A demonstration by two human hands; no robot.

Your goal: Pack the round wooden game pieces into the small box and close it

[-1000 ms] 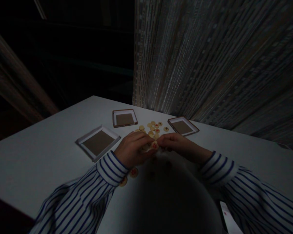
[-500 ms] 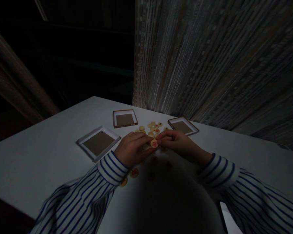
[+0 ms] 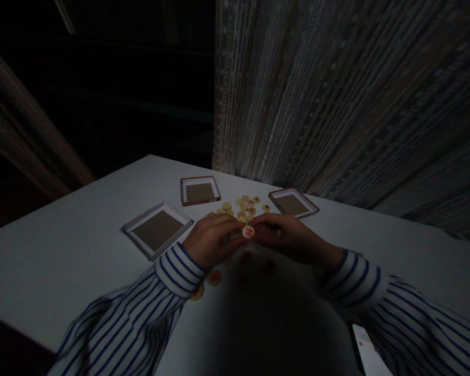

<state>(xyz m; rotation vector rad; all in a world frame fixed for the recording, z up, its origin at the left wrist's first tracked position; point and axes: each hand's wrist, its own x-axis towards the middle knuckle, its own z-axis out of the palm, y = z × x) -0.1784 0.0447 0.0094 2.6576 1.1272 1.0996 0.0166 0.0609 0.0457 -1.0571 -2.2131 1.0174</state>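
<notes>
A round wooden piece with a red character (image 3: 248, 232) is held up between my two hands, its marked face towards me. My left hand (image 3: 213, 237) is closed round pale pieces, with its fingertips at the left edge of the marked one. From the other side, my right hand (image 3: 285, 235) pinches near the right edge of the same piece. Just beyond the hands lies a loose group of round pieces (image 3: 245, 208), some with red or black characters. Nearer me, by the left cuff, rests a red-marked piece (image 3: 214, 277), and several more lie in shadow.
Three shallow trays stand on the white table (image 3: 82, 230): a grey-white one at left (image 3: 157, 230), a brown-edged one behind (image 3: 200, 191) and another at right (image 3: 293, 202). A phone (image 3: 370, 351) lies at lower right; a string curtain hangs behind.
The marked piece between my hands now shows a different red character and faces me more squarely. My right hand has shifted slightly, uncovering a black-marked piece behind it. My left hand has barely moved.
</notes>
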